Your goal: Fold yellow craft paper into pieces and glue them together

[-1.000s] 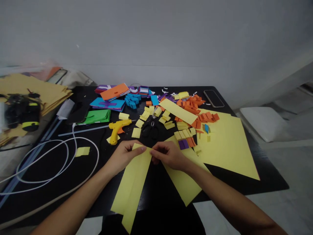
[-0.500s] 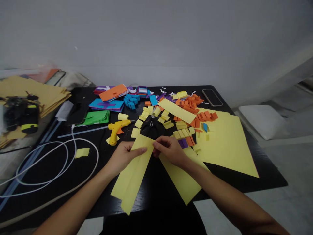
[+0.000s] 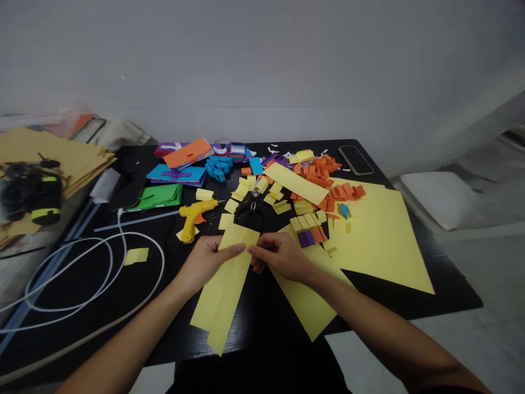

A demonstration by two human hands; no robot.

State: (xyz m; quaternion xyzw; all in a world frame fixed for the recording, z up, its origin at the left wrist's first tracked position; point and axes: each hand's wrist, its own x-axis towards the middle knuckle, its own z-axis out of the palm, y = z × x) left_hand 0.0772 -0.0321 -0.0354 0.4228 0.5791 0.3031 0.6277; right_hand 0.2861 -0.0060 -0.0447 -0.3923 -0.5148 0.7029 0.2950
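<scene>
A folded strip of yellow paper (image 3: 228,290) hangs slantwise between my hands, its two layers offset at the lower end. My left hand (image 3: 209,260) grips its left side, thumb flat on top. At the right edge, my right hand (image 3: 281,256) pinches the paper between thumb and fingers. Under my right wrist lies another yellow paper piece (image 3: 309,303) on the black table (image 3: 254,334). Just beyond the held strip are black-handled scissors (image 3: 251,212), surrounded by small folded yellow paper pieces (image 3: 241,189).
A yellow glue gun (image 3: 192,217) lies left of the scissors. Orange folded pieces (image 3: 315,175) and large yellow sheets (image 3: 381,241) are at the right, near a phone (image 3: 356,160). White cable (image 3: 162,257) loops across the left side. Green paper (image 3: 162,196) lies behind it.
My right hand has slid a little left and down along the strip's right edge, closer to my left thumb. The strip's lower end has shifted slightly right.
</scene>
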